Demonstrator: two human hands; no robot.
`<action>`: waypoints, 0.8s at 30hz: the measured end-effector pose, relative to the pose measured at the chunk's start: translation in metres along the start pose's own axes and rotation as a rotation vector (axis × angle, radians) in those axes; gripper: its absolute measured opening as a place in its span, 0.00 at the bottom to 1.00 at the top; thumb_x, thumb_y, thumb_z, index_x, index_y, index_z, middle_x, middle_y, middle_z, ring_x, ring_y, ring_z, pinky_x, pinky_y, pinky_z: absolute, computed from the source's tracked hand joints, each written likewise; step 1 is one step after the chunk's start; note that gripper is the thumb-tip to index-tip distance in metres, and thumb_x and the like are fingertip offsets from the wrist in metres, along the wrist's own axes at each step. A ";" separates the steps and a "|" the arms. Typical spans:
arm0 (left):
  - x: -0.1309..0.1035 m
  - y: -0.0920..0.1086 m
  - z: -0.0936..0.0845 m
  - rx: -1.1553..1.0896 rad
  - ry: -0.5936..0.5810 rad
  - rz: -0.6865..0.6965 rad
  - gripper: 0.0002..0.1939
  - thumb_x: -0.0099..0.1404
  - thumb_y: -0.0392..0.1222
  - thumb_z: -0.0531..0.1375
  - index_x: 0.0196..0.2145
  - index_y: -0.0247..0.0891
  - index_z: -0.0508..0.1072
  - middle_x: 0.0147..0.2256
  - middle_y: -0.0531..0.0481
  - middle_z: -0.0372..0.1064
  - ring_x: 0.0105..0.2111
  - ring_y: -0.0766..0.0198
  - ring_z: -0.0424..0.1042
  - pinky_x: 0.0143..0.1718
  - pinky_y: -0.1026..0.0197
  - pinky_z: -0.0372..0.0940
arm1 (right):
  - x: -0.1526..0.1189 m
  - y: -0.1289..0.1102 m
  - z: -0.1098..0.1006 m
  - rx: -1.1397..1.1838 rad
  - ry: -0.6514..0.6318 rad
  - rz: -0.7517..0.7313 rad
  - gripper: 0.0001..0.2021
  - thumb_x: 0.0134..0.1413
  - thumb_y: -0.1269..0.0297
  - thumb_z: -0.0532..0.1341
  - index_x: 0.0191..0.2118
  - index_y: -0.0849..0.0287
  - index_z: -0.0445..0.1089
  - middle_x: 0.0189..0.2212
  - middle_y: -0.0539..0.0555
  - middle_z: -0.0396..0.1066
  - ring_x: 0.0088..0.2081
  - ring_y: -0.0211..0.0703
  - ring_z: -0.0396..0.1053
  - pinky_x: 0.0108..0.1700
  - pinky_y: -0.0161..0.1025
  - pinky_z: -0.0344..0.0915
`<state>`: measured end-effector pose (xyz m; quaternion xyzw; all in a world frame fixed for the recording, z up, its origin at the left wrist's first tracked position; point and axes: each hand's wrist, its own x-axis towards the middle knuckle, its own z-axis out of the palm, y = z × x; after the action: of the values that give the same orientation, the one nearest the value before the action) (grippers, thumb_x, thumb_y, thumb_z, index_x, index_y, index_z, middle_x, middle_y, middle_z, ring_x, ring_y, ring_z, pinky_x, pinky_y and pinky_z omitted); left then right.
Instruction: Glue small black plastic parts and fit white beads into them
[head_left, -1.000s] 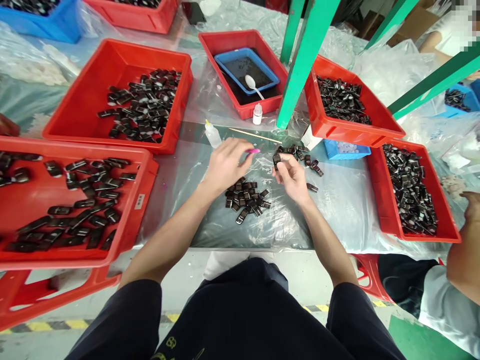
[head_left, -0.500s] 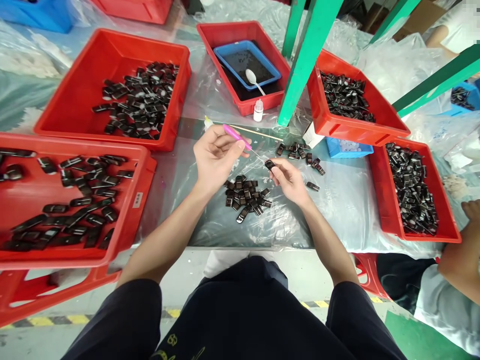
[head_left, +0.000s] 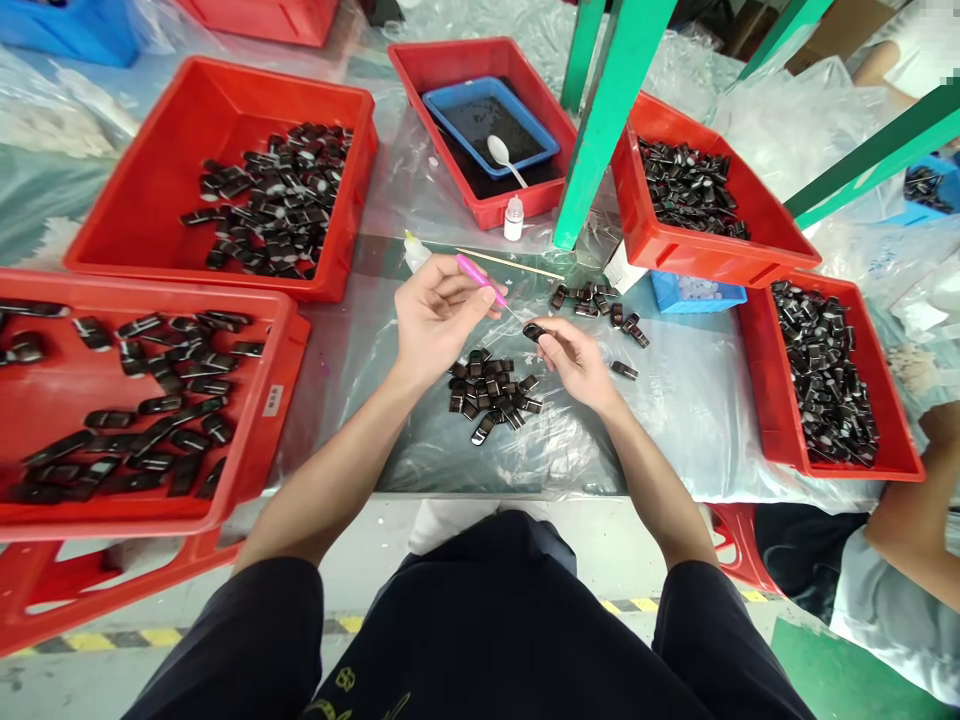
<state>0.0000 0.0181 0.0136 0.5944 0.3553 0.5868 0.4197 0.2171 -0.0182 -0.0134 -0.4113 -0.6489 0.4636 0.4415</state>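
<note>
Pinched between the fingers of my left hand is a pink tool with a thin metal tip. That tip points down and right, close to a small black part; whether they touch is too small to tell. My right hand grips this part between thumb and fingers. Below my hands a pile of black parts lies on the plastic-covered table. Several more black parts are scattered behind and to the right of my right hand.
Red bins of black parts stand left and right. Behind are a red bin holding a blue tray and spoon, a small white bottle, a wooden stick and a green post. A person's arm is at right.
My left hand and the pink tool have shifted slightly right and down. The black part in my right hand has turned to lie flatter. At the right, the person's arm has moved.
</note>
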 end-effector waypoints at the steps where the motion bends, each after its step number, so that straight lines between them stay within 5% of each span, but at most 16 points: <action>1: 0.000 0.000 0.000 0.004 -0.001 0.000 0.20 0.67 0.60 0.70 0.42 0.45 0.72 0.37 0.50 0.79 0.36 0.61 0.82 0.36 0.56 0.80 | 0.000 -0.001 0.000 -0.012 0.000 0.002 0.25 0.69 0.36 0.61 0.52 0.53 0.76 0.32 0.49 0.70 0.30 0.37 0.65 0.34 0.37 0.67; 24: 0.006 -0.001 0.000 -0.133 -0.007 -0.050 0.19 0.62 0.56 0.75 0.39 0.42 0.76 0.34 0.50 0.83 0.30 0.62 0.83 0.35 0.60 0.83 | -0.002 0.000 0.000 -0.040 0.013 0.001 0.27 0.70 0.37 0.60 0.54 0.56 0.78 0.34 0.52 0.70 0.36 0.42 0.69 0.39 0.40 0.68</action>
<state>0.0000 0.0242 0.0155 0.5582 0.3285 0.5964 0.4741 0.2172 -0.0198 -0.0138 -0.4234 -0.6550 0.4478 0.4372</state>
